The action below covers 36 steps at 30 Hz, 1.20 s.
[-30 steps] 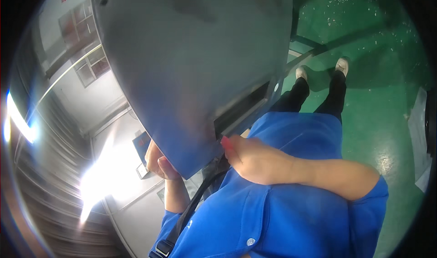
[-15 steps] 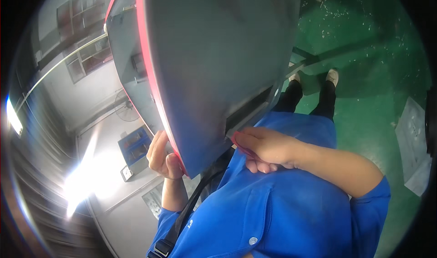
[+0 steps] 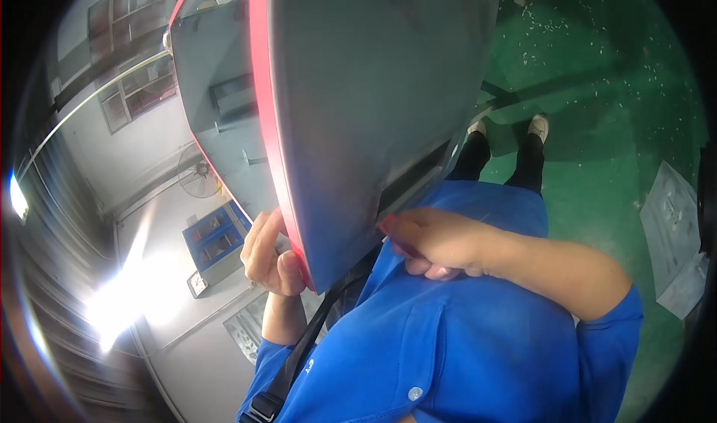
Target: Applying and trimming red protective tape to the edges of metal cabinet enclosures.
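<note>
A large grey panel (image 3: pixel 358 102) with a red rim fills the upper middle of the view, edge-on to me, with a dark rectangular slot near its lower right. My left hand (image 3: pixel 270 257) grips the red rim at the panel's bottom corner. My right hand (image 3: pixel 437 245) curls around the lower edge just right of that corner, close against my blue shirt (image 3: pixel 448 348). A black strap (image 3: pixel 299 356) crosses my chest below the panel.
My legs and white shoes (image 3: pixel 538 128) stand on a green floor (image 3: pixel 605 87) strewn with small chips. Grey flat sheets (image 3: pixel 672 232) lie at the right. On the left are a white wall, a blue cabinet (image 3: pixel 215 240), a fan (image 3: pixel 199 180) and windows.
The panel has swung so that its red rim and inner face now show on the left. Both hands have kept their hold at its lower edge.
</note>
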Motion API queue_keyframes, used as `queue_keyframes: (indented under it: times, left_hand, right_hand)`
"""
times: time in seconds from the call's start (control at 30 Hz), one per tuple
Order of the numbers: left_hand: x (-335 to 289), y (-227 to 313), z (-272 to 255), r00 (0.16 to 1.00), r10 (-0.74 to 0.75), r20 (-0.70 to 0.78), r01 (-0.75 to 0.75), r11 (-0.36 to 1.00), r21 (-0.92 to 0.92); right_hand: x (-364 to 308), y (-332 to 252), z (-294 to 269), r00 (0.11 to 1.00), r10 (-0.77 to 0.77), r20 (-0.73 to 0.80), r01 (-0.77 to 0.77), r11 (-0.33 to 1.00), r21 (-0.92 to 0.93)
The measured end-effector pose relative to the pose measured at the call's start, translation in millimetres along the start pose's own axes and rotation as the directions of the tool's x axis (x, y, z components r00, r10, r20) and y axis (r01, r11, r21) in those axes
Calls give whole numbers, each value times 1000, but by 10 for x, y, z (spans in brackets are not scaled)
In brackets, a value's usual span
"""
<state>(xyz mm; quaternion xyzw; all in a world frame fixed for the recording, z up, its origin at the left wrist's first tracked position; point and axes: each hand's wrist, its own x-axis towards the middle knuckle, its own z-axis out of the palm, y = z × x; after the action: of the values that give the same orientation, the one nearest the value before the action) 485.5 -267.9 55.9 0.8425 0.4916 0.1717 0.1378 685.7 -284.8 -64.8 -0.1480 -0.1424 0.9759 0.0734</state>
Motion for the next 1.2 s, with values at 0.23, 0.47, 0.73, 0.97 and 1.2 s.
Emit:
queue_keyframes:
  times: [0.23, 0.47, 0.73, 0.97, 1.2]
  left_hand:
    - [4, 0, 8, 1000, 4, -11, -4, 1000, 8]
    - [26, 18, 4, 1000, 8, 0, -8, 1000, 19]
    - [16, 17, 6, 1000, -3, 8, 3, 1000, 24]
    - [0, 20, -18, 1000, -4, 19, 3, 999, 42]
    - [-2, -7, -11, 1000, 18, 15, -18, 999, 32]
  right_hand:
    - [-13, -48, 36, 1000, 11, 17, -12, 999, 36]
    - [29, 10, -39, 999, -1, -37, 4, 996, 85]
    - [16, -10, -42, 1000, 1, -6, 0, 1000, 24]
    - [23, 3, -87, 1000, 9, 15, -10, 999, 37]
    - [-17, -66, -55, 999, 29, -15, -29, 1000, -13]
